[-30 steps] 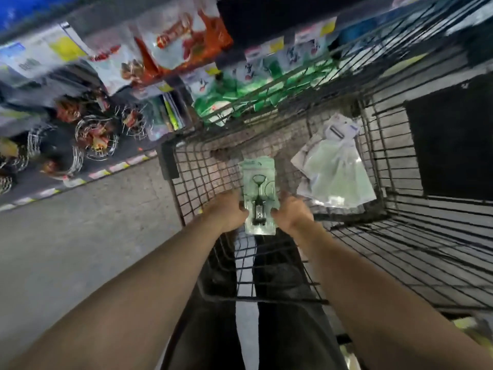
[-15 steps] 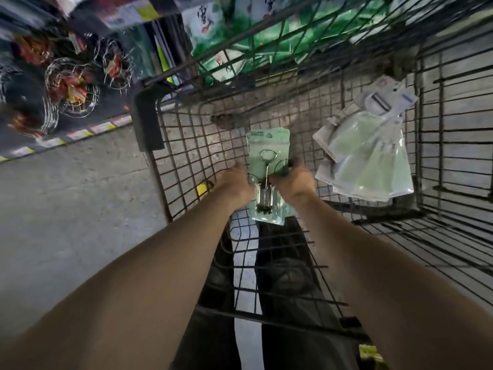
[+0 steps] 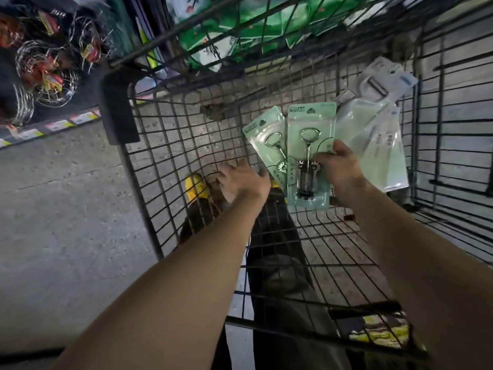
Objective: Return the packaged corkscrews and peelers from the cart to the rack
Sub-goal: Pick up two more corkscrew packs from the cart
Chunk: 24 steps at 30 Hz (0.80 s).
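Note:
My right hand [image 3: 337,169] grips a green blister pack with a metal corkscrew [image 3: 309,153], lifted above the cart's wire floor. A second corkscrew pack [image 3: 268,140] fans out behind it to the left; which hand holds it I cannot tell. My left hand [image 3: 244,182] hovers just left of the packs with fingers spread and nothing in it. Several clear packaged peelers [image 3: 373,124] lie in a pile at the cart's far right corner.
The black wire cart [image 3: 170,145] surrounds both hands; its plastic corner guard [image 3: 117,108] is at upper left. A rack with hanging wire whisks [image 3: 45,73] stands at far left, green packets [image 3: 240,25] beyond the cart's front. Grey floor lies to the left.
Both hands held one stack of packs together; now my left hand has come off and opened, and my right hand has lifted the packs up and right, fanned into two.

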{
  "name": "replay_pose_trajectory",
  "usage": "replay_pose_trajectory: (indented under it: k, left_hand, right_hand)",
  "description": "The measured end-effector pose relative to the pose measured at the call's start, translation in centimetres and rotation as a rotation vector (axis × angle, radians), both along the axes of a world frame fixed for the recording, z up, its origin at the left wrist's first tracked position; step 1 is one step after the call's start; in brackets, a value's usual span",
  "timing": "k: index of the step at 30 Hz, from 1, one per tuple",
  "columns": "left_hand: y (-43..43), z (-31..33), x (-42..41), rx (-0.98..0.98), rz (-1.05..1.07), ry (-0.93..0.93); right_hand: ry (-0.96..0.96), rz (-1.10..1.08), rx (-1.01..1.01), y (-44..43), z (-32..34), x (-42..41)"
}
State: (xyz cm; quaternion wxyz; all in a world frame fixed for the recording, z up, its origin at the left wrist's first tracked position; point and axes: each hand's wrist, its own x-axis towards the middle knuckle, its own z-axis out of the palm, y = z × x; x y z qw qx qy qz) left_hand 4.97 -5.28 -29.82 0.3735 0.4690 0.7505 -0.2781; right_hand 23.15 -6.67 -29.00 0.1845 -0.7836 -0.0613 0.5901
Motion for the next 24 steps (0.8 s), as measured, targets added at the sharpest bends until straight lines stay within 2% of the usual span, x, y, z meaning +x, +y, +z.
replay_pose_trajectory:
  k: [2, 7, 13, 17, 24]
  left_hand:
    - [-0.3, 0.1, 1.7, 0.052, 0.089, 0.018]
    - [-0.3, -1.4, 4.7, 0.069, 0.398, -0.139]
    - [0.5, -2.7, 4.6, 0.128, 0.829, -0.242]
    - [0.9, -2.6, 4.1, 0.175, 0.684, -0.317]
    - [2.9, 1.2, 3.4, 0.258, 0.620, -0.387]
  right_hand:
    - [-0.007, 0.031, 0.018, 0.4, 0.3, 0.7]
    - [-0.010, 0.052, 0.033, 0.3, 0.9, 2.0]
    - [0.017, 0.107, -0.025, -0.4, -0.8, 2.0]
    - [0.023, 0.092, -0.037, -0.6, -1.3, 1.8]
    - [0.050, 0.082, -0.002, -0.1, 2.1, 3.0]
